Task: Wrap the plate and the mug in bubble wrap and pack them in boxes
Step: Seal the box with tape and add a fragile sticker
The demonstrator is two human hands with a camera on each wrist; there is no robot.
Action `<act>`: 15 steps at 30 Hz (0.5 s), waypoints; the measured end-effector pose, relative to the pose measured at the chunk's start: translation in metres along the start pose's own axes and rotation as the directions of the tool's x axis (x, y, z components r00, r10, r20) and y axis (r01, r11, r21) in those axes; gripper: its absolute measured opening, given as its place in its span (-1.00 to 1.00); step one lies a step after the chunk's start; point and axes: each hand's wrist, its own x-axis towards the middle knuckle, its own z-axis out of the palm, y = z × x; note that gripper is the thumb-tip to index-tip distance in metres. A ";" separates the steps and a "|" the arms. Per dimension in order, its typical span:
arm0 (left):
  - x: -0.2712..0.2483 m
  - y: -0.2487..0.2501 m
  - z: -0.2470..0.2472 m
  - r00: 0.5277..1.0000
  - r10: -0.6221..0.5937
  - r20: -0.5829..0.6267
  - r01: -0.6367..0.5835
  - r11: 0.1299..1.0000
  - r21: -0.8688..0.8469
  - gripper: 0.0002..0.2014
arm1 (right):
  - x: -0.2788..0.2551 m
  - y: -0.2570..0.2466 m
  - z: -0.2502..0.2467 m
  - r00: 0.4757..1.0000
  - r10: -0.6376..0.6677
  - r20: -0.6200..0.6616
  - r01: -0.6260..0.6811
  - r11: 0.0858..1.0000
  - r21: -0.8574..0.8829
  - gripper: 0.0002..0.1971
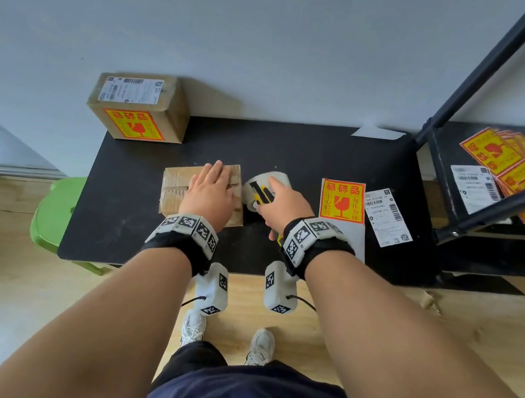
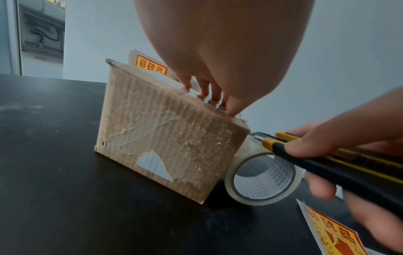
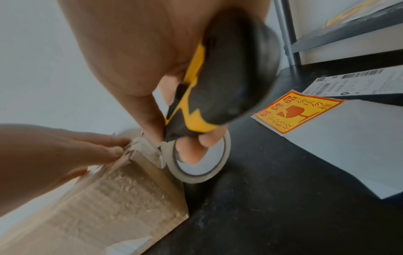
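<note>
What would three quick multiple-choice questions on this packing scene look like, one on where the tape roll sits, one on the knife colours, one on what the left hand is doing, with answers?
1. Where is the clear packing tape roll?
A. On the black table, against the right side of the plain brown cardboard box
B. On the black metal shelf
C. On top of the labelled box by the wall

2. What colours is the utility knife?
A. Red and white
B. Yellow and black
C. All silver

3. What is the left hand doing?
A. Hanging idle off the table
B. Gripping the tape roll
C. Pressing flat on top of the plain box

Answers:
1 A: the left wrist view shows the roll standing on the table touching the box.
2 B: the handle in the right hand is yellow and black.
3 C: the head view shows straight fingers lying on the box top.
</note>
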 end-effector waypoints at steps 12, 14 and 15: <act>-0.007 -0.012 0.002 0.998 0.043 0.036 -0.043 0.999 -0.003 -0.47 | -0.010 -0.008 0.018 0.997 -0.025 0.072 0.046 0.951 -0.306 -0.20; -0.008 -0.011 0.002 0.998 0.041 0.040 -0.041 0.999 -0.001 -0.46 | -0.011 -0.011 0.019 0.997 -0.008 0.076 0.032 0.947 -0.318 -0.19; -0.008 -0.011 0.002 0.998 0.042 0.043 -0.042 0.999 -0.004 -0.46 | -0.011 -0.012 0.020 0.997 0.000 0.075 0.024 0.946 -0.322 -0.18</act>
